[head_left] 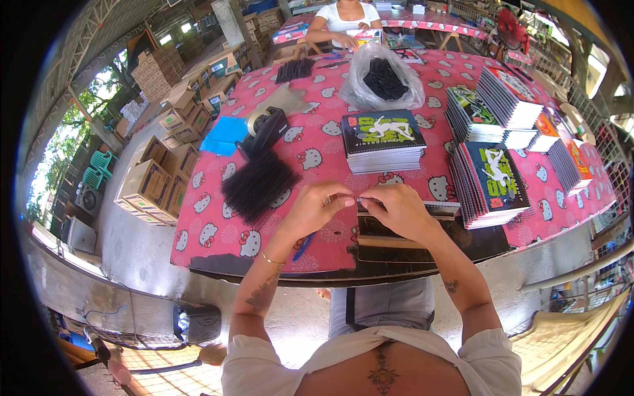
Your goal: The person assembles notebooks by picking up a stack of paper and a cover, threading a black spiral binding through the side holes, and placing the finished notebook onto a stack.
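Pink patterned sheeting (323, 175) is covering the table (224, 266), near whose front edge the left hand (322, 206) and right hand (398, 208) are pinching, fingertips nearly closed, a small item (358, 199) too indistinct to identify, a black bundle of thin strands (259, 186) lying toward the left edge and a dark-covered notebook stack (384, 144) standing beyond.

Hands (317, 208) close together above pink table (330, 245); notebook stack (384, 142) just beyond.
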The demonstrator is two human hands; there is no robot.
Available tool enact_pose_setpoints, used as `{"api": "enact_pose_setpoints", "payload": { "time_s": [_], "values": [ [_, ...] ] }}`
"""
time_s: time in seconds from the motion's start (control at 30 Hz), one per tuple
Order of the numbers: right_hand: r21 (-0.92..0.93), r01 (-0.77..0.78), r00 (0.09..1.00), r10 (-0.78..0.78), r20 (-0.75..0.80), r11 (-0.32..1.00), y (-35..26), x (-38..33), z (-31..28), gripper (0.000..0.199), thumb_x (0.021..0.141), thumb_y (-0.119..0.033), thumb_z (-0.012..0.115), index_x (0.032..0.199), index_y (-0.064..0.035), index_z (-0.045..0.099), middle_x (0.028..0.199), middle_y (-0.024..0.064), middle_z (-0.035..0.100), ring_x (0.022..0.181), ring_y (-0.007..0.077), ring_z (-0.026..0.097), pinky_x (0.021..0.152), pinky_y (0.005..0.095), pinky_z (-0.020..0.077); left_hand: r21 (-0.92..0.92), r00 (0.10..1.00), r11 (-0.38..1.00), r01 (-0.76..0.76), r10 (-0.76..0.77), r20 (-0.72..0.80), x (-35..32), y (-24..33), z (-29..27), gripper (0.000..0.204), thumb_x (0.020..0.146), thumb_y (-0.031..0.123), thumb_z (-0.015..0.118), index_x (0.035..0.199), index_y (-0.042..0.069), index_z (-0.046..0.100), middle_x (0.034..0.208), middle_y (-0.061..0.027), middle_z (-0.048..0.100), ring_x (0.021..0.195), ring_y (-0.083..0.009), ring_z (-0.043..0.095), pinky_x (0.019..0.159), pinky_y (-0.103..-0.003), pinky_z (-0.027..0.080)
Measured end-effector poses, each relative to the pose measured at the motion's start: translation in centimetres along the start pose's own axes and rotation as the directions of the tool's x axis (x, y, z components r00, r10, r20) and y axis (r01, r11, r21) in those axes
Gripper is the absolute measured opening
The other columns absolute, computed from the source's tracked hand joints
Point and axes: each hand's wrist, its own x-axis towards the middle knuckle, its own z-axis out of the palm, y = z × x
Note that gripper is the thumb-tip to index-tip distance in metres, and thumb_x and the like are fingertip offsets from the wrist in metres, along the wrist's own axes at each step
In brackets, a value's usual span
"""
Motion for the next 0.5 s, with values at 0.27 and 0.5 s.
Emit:
{"api": "enact_pose_setpoints", "payload": {
  "time_s": [0.27,0.5],
  "values": [
    [-0.253,-0.049,0.998,0.038,-0.048,0.966,-0.4,-3.6,-1.8,0.024,0.090,-0.019,0.073,0.114,-0.0134,0.072,0.098,0.0087,0.073,0.081,0.0328,0.071,0.070,0.0438,0.0549,0.093,0.986,0.984,-0.150,0.155,-0.053,-0.2,1.3,1.7,0.021,0.093,0.014,0.075,0.109,0.002,0.071,0.083,-0.0116,0.066,0.073,-0.0264,0.065,0.069,-0.038,0.052],
    [-0.271,-0.049,0.991,0.013,-0.131,0.961,0.5,-3.8,-2.1,0.012,0.090,-0.018,0.072,0.100,-0.0133,0.073,0.086,0.0039,0.070,0.076,0.0300,0.071,0.066,0.0432,0.0548,0.117,0.991,0.988,-0.103,0.092,0.093,0.8,-0.3,2.2,0.033,0.095,0.026,0.071,0.122,0.008,0.064,0.108,-0.0139,0.061,0.080,-0.0309,0.063,0.071,-0.044,0.051]
  ]
}}
